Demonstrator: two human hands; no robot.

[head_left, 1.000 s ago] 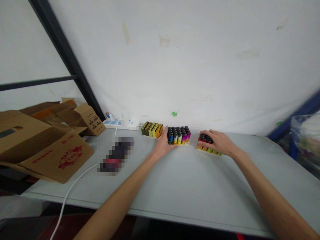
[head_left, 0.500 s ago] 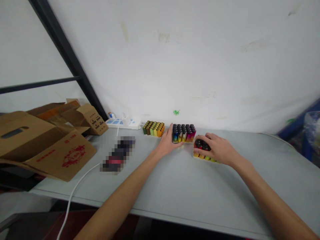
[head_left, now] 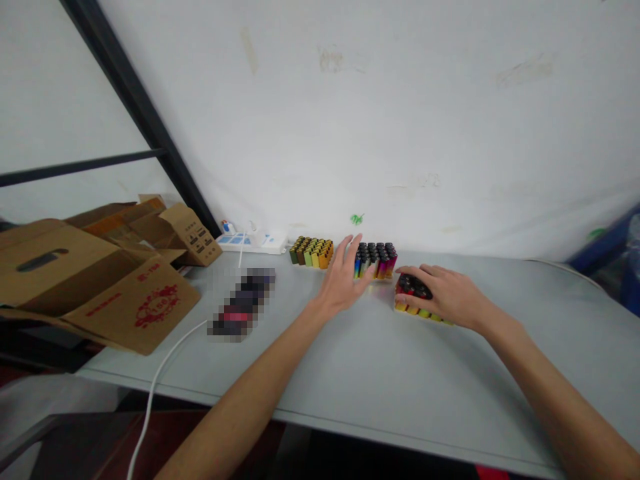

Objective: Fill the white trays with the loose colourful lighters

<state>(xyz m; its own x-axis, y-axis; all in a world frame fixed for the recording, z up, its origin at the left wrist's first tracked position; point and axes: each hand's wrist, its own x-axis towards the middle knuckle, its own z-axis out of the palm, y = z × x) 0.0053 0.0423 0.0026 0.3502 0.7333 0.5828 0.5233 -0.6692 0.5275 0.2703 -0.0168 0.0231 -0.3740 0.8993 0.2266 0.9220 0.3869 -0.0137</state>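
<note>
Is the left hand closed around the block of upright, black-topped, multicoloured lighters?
No, the left hand is open with its fingers spread beside the block of upright, black-topped, multicoloured lighters, not wrapped around it.

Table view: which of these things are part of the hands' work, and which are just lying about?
In use:
right hand
lighters under it
left hand
lighters beside it

Lying about:
farther lighters
cardboard box
power strip
white cable
</note>
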